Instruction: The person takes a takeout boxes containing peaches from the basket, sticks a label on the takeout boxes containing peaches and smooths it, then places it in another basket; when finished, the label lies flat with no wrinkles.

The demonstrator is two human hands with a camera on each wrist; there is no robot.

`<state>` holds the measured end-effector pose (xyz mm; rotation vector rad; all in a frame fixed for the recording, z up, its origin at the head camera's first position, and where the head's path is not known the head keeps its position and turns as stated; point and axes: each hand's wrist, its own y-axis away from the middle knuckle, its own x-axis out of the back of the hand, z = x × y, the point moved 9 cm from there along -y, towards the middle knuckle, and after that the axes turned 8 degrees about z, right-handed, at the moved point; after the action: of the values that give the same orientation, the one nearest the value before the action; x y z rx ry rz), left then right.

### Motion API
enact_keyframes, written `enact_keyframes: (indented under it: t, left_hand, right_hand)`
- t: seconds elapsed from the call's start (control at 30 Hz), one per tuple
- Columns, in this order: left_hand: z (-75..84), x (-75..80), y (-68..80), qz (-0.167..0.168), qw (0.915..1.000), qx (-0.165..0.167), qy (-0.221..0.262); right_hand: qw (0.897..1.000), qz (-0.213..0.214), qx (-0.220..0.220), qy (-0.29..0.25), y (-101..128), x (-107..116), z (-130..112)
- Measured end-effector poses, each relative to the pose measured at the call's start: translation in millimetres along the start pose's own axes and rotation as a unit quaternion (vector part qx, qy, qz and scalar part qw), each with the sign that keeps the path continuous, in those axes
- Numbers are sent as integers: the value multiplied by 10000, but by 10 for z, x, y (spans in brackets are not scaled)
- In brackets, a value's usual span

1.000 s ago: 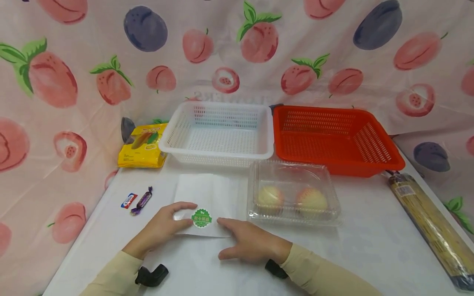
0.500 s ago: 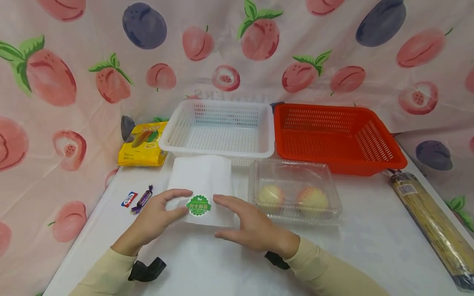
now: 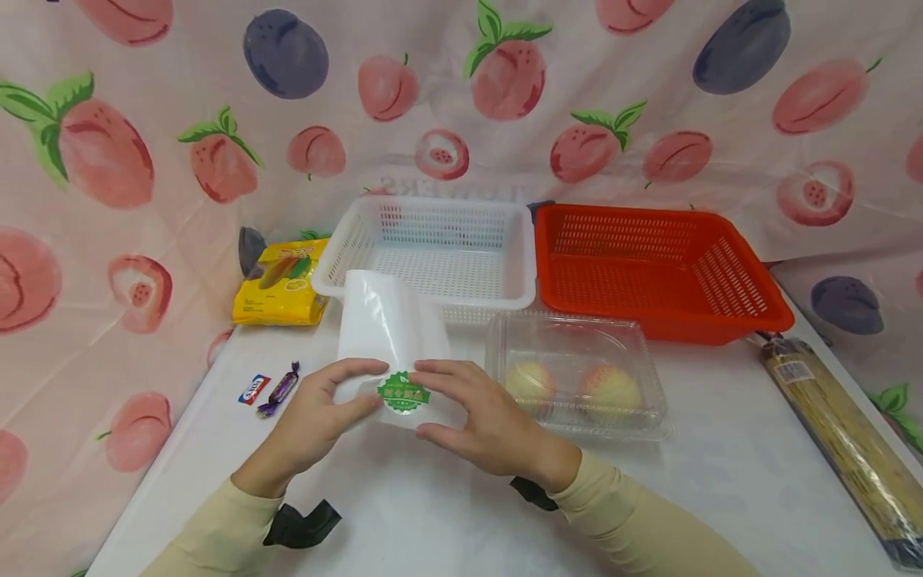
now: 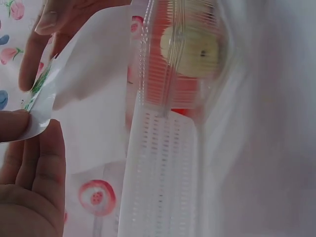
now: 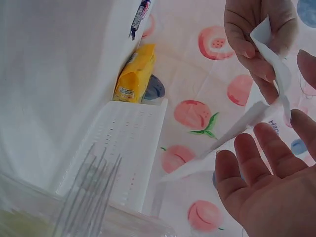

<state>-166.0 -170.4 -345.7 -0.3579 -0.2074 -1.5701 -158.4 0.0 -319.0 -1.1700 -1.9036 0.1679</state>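
Both hands now have the thin white plastic bag with the round green sticker (image 3: 392, 349) lifted off the white worktop (image 3: 721, 497); a second ago it lay flat there under their fingertips, and now its far end stands up and curls in front of the white perforated plastic basket (image 3: 505, 284). That reads to me as the bag being picked up and worked at its near edge. The left hand (image 3: 317, 421) pinches the bag's near left corner between thumb and fingers. The right hand (image 3: 483, 413) has its thumb on the bag beside the sticker, with its fingers loosely spread beneath, so the bag hangs between the two hands, just above the worktop.

Just right of the hands sits a clear plastic clamshell box holding two pale round fruits (image 3: 577, 377). Behind it is a red perforated plastic basket (image 3: 735, 296). To the left lie two small wrapped sweets (image 3: 268, 389) and a yellow snack packet (image 3: 281, 284). A long packet of noodles (image 3: 836, 433) lies along the right edge.
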Motion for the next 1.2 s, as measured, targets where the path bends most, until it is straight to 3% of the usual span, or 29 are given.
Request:
enact_keyframes:
  t: [0.3,0.7,0.97,1.2]
  left_hand:
    - [81,-67,-6,-57,9990,37,441]
    - [38,-106,-33,-32,9999,129,57]
    - [38,-135,-39,-198,9996,186,0]
    - [-67,-68,-39,-203,9995,198,-144]
  right_hand:
    - [9979,575,309,-35,-24,82,-39]
    - [9919,1011,729,250,-46,147,-93]
    - [9891,1271,513,-540,-48,213,-56]
    - [9877,1442,202,-563,-52,344,-7]
